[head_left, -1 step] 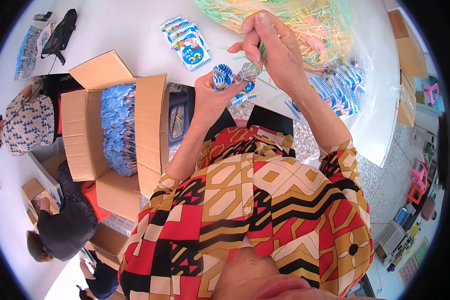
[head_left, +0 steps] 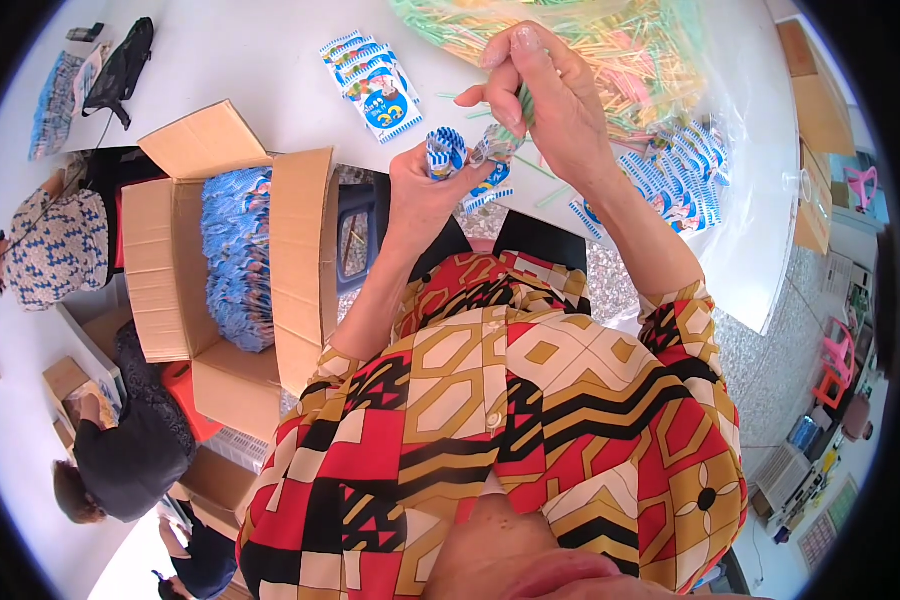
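Note:
My left hand (head_left: 420, 200) is closed around a few bent blue-and-white striped packets (head_left: 446, 152), held over the near edge of the white table. Just above and to the right, my right hand (head_left: 555, 105) is closed, thumb against fingers, on thin green sticks (head_left: 523, 103) that look like plastic straws. Their lower ends reach the clear mouth of a packet (head_left: 492, 148) at my left thumb. The fingers partly hide the sticks. Beyond my right hand, a large clear bag (head_left: 660, 60) spills over with green, yellow and pink sticks.
An overlapping row of packets (head_left: 385, 105) lies left of my hands; a looser heap of packets (head_left: 685, 185) lies right. An open cardboard box (head_left: 305, 250) full of blue packets stands at my left. Other people (head_left: 135, 450) sit farther left. A black bag (head_left: 122, 75) lies on the table.

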Action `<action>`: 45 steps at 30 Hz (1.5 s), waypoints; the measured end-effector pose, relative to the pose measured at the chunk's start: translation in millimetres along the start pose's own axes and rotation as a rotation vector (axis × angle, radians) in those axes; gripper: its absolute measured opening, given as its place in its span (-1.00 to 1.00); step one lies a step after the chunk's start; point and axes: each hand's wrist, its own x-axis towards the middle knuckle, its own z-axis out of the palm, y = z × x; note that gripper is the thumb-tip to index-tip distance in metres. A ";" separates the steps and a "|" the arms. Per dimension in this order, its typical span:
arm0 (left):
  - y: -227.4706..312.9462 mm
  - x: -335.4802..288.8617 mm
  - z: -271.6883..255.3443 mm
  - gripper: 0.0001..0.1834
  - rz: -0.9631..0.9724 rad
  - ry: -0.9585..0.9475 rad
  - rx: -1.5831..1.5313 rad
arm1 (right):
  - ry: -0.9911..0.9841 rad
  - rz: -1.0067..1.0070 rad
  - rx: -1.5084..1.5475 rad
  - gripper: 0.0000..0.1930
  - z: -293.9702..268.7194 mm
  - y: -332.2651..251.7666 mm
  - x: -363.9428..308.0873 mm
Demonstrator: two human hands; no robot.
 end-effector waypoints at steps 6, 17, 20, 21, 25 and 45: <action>-1.5 -1.6 -1.0 -0.84 -0.004 -0.003 -0.032 | 0.009 -0.025 -0.035 -0.63 2.5 -4.1 -3.1; 3.5 -1.8 0.1 -0.83 0.025 -0.019 0.028 | -0.074 -0.062 -0.162 -0.61 -6.7 4.7 -3.0; 4.9 -0.2 1.2 -0.85 0.034 -0.023 -0.016 | -0.086 -0.135 -0.233 -0.61 -5.8 5.3 -3.5; 5.8 0.0 1.9 -0.88 0.041 -0.025 -0.034 | -0.088 -0.138 -0.236 -0.61 -5.3 4.2 -4.5; 6.4 1.8 3.6 -0.88 0.030 -0.014 -0.079 | -0.160 -0.044 -0.205 -0.62 -6.8 5.2 -6.4; 1.3 15.0 -10.2 -0.83 0.081 -0.053 -0.043 | -0.165 0.201 -0.132 -0.71 -41.6 6.4 -32.6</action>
